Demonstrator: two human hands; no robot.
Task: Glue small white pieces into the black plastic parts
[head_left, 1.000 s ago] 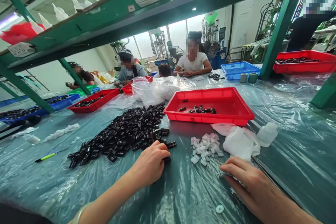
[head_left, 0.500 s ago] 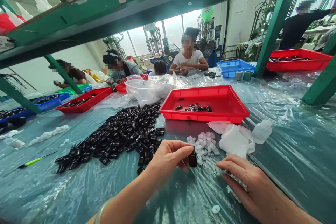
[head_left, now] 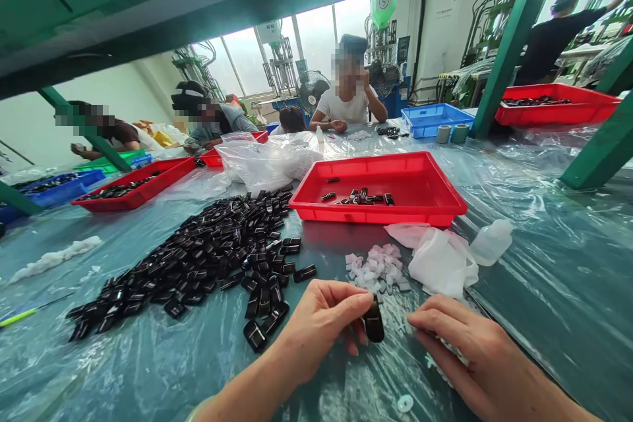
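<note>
My left hand point(head_left: 326, 320) pinches a small glossy black plastic piece point(head_left: 374, 323) between thumb and fingers, held upright above the table. To its right, my right hand point(head_left: 465, 343) hovers low with fingers stretched forward and the thumb slightly apart; nothing shows in it. Small white pieces point(head_left: 429, 361) lie under and beside that hand, partly hidden by it. Just beyond both hands is a little heap of translucent white pieces point(head_left: 378, 267). A large pile of similar black pieces point(head_left: 198, 257) spreads to the left. One white disc point(head_left: 405, 403) lies near the front.
A red tray point(head_left: 376, 214) holding several black pieces stands ahead. Right of the white heap are a crumpled white cloth point(head_left: 440, 260) and a translucent bottle point(head_left: 492, 242). A green-handled pick point(head_left: 24, 316) lies far left. Green shelf posts point(head_left: 514, 46) rise from the film-covered table; co-workers sit opposite.
The view has shifted, so the table's contents sit further left. My left hand still holds the black piece, now a little lower and tilted. The person opposite has raised a hand to the head.
</note>
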